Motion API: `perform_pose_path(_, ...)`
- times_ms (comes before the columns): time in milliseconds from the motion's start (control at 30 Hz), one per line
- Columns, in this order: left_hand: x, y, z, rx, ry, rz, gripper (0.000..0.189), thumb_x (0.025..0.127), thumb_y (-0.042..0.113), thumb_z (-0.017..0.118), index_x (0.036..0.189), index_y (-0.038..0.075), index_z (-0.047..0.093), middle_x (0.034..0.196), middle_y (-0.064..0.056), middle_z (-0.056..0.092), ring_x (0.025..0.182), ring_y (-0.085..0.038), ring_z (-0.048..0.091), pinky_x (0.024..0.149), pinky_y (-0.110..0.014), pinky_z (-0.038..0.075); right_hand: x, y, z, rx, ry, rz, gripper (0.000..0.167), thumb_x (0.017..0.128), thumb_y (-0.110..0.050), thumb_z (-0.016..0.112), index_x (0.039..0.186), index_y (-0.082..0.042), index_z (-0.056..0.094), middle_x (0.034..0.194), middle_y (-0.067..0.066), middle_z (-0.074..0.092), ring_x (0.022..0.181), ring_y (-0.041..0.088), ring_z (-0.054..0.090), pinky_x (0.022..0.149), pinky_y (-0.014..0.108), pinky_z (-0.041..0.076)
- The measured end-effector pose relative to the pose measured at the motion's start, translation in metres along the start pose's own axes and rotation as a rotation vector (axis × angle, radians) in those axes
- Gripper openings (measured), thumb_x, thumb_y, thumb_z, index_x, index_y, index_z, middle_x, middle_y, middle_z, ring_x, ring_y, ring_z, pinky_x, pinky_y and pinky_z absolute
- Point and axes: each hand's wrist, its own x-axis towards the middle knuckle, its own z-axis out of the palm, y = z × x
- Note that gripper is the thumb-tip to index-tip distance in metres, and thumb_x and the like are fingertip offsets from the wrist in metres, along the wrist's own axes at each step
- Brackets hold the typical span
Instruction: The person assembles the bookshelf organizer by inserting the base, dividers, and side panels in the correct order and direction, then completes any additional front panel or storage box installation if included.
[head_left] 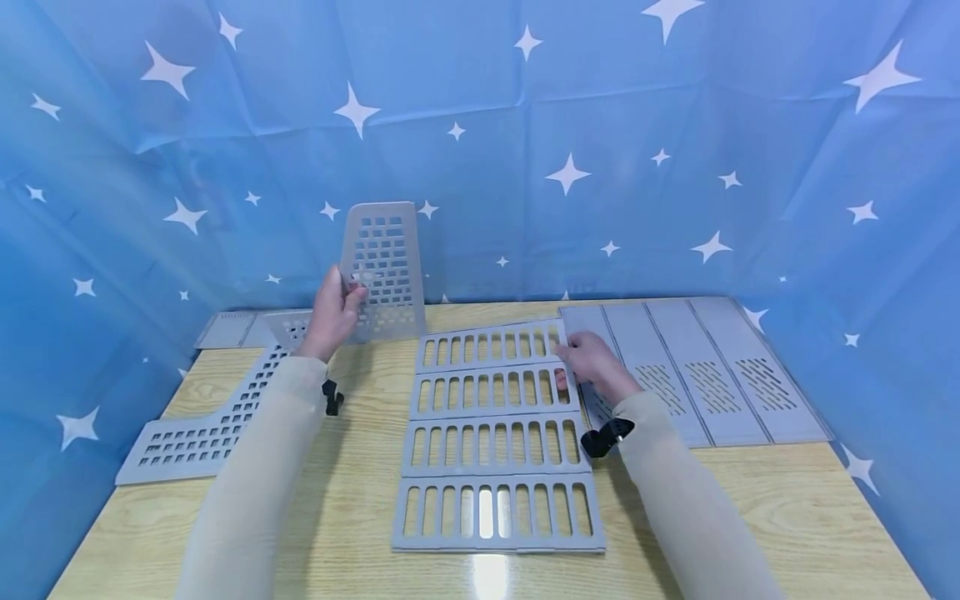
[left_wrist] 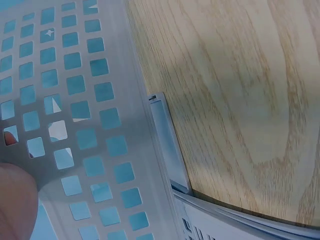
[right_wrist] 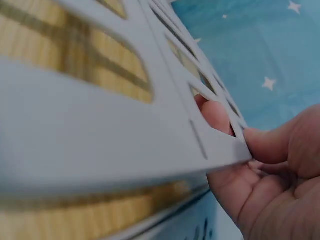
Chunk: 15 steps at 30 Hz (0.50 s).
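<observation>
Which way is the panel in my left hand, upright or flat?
Upright: the head view shows the panel rising above the left hand, against the starry curtain.

The left arm, in a long, loose off-white fabric sleeve (head_left: 258, 483), is slanting toward one o'clock. At nine o'clock from the head view's centre, the left hand (head_left: 330, 312) is pinching, its thumb (left_wrist: 15, 202) showing at eight o'clock in the left wrist view and a fingertip (left_wrist: 10, 138) at nine.

The right arm, in a matching off-white sleeve (head_left: 697, 492), is slanting toward eleven o'clock. Its wrist is bending slightly inward, and the right hand (head_left: 597, 365), lower than the left, is pointing toward ten o'clock. Its digits are curling into a pinch, one fingertip (right_wrist: 216, 117) standing apart from the others.
</observation>
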Motion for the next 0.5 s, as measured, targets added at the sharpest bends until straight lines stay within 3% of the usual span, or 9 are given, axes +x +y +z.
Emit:
perform_pose_path(200, -0.002, 0.001, 0.001, -0.016, -0.028, -0.01, 0.033, 0.111, 0.018, 0.046, 0.136, -0.002, 0.041, 0.109, -0.02, 0.052, 0.099, -0.035, 0.056, 0.088, -0.051, 0.05, -0.002, 0.016, -0.007, 0.047, 0.025, -0.006, 0.026, 0.112, -0.019, 0.043, 0.111, 0.004, 0.057, 0.106, 0.018, 0.066, 0.082, 0.02, 0.063, 0.07, 0.032, 0.052)
perform_pose_path(300, -0.001, 0.003, 0.0, -0.027, -0.027, -0.003, 0.034, 0.111, 0.017, 0.046, 0.139, -0.002, 0.04, 0.113, -0.021, 0.053, 0.104, -0.036, 0.058, 0.092, -0.054, 0.051, -0.002, 0.019, -0.009, 0.046, 0.024, -0.015, 0.028, 0.113, -0.019, 0.042, 0.109, 0.004, 0.058, 0.105, 0.017, 0.066, 0.079, 0.02, 0.059, 0.068, 0.032, 0.047)
perform_pose_path(500, -0.001, 0.007, 0.001, -0.038, -0.004, 0.025, 0.029, 0.111, 0.015, 0.045, 0.133, -0.004, 0.042, 0.114, -0.023, 0.053, 0.104, -0.037, 0.058, 0.089, -0.052, 0.049, -0.002, 0.023, -0.011, 0.048, 0.028, -0.023, 0.026, 0.112, -0.019, 0.043, 0.1, 0.001, 0.055, 0.094, 0.012, 0.061, 0.068, 0.018, 0.049, 0.064, 0.033, 0.041)
